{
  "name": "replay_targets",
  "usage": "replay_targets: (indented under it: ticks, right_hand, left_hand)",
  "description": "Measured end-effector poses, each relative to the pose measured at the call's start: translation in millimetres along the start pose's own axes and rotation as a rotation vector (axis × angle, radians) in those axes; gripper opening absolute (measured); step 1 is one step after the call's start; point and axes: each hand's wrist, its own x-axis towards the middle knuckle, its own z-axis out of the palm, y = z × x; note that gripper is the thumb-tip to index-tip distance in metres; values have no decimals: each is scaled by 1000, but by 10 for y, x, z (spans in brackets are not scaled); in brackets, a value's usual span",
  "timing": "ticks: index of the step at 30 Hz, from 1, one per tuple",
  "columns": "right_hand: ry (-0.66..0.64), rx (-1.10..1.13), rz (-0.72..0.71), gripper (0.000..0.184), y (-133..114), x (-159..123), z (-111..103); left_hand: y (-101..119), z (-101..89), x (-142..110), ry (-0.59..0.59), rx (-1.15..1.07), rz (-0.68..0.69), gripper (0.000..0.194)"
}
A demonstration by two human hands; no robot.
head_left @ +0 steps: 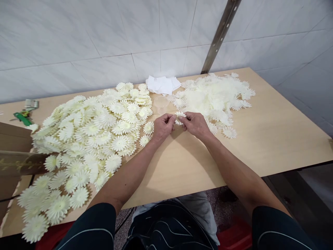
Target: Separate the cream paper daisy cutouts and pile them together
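A small cream artificial flower (179, 118) is pinched between my two hands above the middle of the table. My left hand (163, 127) grips its left edge between thumb and fingers. On the opposite edge, my right hand (195, 124) has its thumb and fingers closed too. Left of my hands spreads a large heap of layered cream flowers (104, 119), reaching to the table's front edge. To the right lies a looser pile of thin, flat flower petal pieces (213, 97). Just beyond my hands is a clear round dish or lid (161, 102).
Crumpled white paper (163, 84) lies by the tiled wall. A green-handled tool (23, 118) rests at the far left, near a brown cardboard box (14, 142). A slotted metal post (221, 36) stands behind the wooden table (281, 128). Something red (235, 236) shows below.
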Motion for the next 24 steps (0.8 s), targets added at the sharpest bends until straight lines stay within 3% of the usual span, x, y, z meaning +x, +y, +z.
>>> replay_targets:
  ticks: [7,12,16,20,24]
  right_hand:
    - [-41,-61,23,37,-20,15,5]
    - [-28,194,147,20,-19,17,18]
    - [60,235,234,30,-26,20,-58]
    - [95,150,178,43,5,25,-158]
    - [66,224,106,43,55,41,-184]
  left_hand:
    - [-21,-2,11,-3,-2,10,41]
    - [-22,12,17,48,-25,4,42]
    - [12,12,10,73,-41,-18,43]
    - [39,4,5,120,-12,-53,41]
    - [45,4,5,135,7,-71,39]
